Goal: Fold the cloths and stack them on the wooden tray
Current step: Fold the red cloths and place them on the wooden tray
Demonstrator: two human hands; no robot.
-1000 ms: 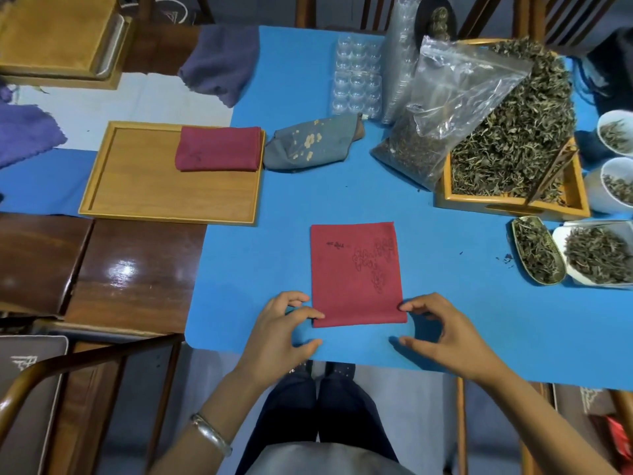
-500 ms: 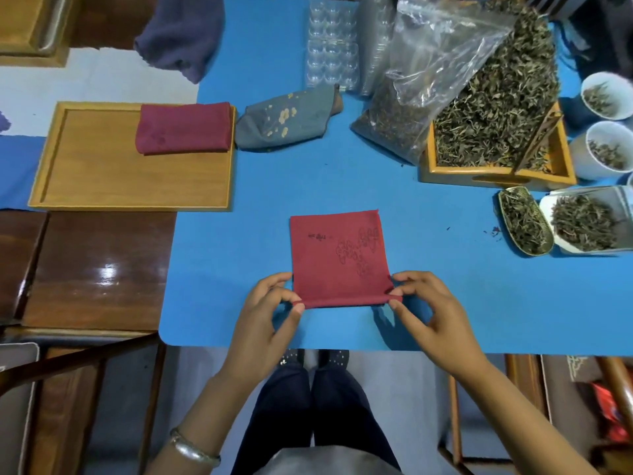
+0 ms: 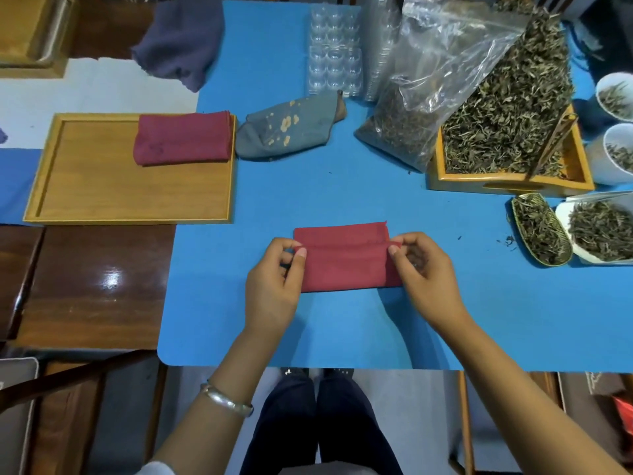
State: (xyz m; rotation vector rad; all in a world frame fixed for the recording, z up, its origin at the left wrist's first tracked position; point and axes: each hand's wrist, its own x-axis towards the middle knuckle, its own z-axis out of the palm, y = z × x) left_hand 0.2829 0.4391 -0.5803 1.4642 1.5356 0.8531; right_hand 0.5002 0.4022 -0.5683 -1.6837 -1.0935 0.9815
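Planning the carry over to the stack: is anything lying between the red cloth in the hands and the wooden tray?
Nothing visible: only bare blue mat separates the red cloth from the wooden tray. The grey flowered cloth lies beside the tray's far right corner, off that line.

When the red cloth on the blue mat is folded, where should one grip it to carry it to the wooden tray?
Probably at its two short ends, from left and right. The red cloth lies flat on the blue mat as a wide band, and the left hand and right hand already pinch those ends, so the layers should stay together on the way to the wooden tray.
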